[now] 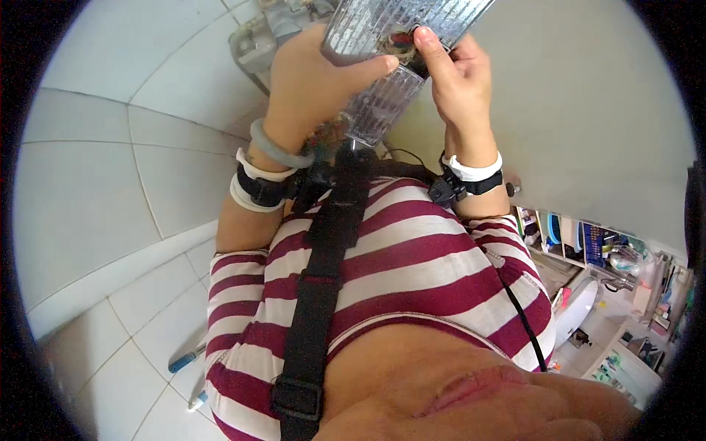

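Note:
Near the upper edge, a long, ribbed, see-through case (381, 109) is tilted, its far end cut off by the picture's edge. A dark band crosses its middle, with something brownish and coiled, perhaps wire, showing there. My left hand (312, 81) grips the case from its left side, thumb laid across the front. On the other side my right hand (457, 84) holds it too, its thumb pressed near the dark band and its fingers curled behind. Both thumb tips lie close to the coiled part. Most of my fingers are hidden behind the case.
A white tiled wall (81, 176) runs along the left. Beyond my left hand is a greyish fixture (254, 48). A blue-handled tool (184, 361) lies on the tiled floor. A pale panel (581, 110) spans the right, with crowded shelves (566, 235) below it.

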Tool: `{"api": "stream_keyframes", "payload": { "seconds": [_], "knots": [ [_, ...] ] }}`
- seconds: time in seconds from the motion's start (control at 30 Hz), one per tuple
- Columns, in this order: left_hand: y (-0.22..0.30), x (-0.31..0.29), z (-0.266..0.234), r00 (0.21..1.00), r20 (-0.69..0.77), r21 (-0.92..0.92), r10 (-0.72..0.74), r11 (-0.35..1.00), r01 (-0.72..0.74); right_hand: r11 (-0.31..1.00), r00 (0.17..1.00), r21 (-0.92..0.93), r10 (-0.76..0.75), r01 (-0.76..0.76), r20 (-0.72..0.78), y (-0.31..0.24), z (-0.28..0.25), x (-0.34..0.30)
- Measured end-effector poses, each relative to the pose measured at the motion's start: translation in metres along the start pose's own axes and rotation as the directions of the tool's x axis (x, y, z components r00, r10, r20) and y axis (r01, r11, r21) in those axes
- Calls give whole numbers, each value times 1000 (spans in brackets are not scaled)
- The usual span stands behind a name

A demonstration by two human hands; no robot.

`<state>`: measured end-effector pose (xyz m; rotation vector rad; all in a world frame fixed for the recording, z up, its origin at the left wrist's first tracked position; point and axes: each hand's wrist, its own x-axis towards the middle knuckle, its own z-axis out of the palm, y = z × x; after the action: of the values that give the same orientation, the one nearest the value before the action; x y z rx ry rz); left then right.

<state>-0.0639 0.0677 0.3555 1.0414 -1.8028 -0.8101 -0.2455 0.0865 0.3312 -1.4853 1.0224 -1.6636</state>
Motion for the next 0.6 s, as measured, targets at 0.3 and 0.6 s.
{"api": "stream_keyframes", "payload": {
  "seconds": [0.3, 0.6],
  "knots": [
    [-6, 4, -10, 982, 129, -14, -136, 990, 139, 915, 935, 200, 328, -350, 133, 5, -15, 1],
    [-1, 3, 9, 984, 57, -195, -169, 965, 177, 938, 950, 165, 291, -306, 110, 15, -23, -5]
  ]
}}
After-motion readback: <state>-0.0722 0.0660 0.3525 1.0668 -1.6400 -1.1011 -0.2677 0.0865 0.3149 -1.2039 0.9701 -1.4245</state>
